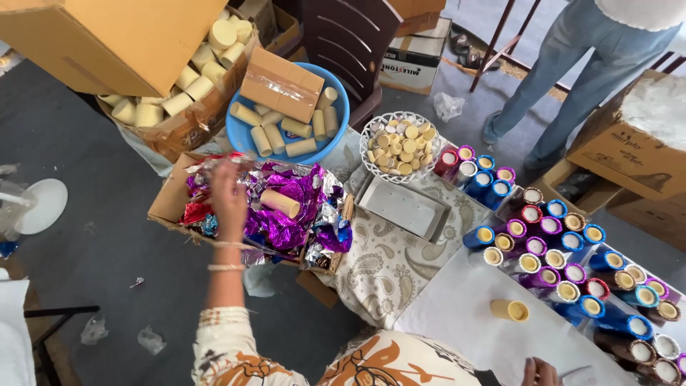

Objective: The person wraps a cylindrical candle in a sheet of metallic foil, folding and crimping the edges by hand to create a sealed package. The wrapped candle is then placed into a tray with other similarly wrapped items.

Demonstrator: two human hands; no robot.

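Table (400,271) under a patterned cloth (379,264)

On it lie foil-wrapped tubes (564,264) in rows, one bare yellow tube (509,309), a grey metal tray (402,207), a white basket (400,146) of caps — and a foil-filled cardboard box (171,204).

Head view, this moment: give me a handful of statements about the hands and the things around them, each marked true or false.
1. The left hand reaches into the shallow carton of shiny foil sheets. True.
2. The blue bowl holds only metal lids. False: it holds cream tubes and a taped brown cardboard packet.
3. A single bare cream tube lies on the purple foil. True.
4. The right hand grips a wrapped tube. False: only its edge shows at the bottom of the picture, with nothing seen in it.
5. The foil-wrapped tubes are stacked on the right of the table. True.
6. The white lattice basket is empty. False: it is full of small cream discs.
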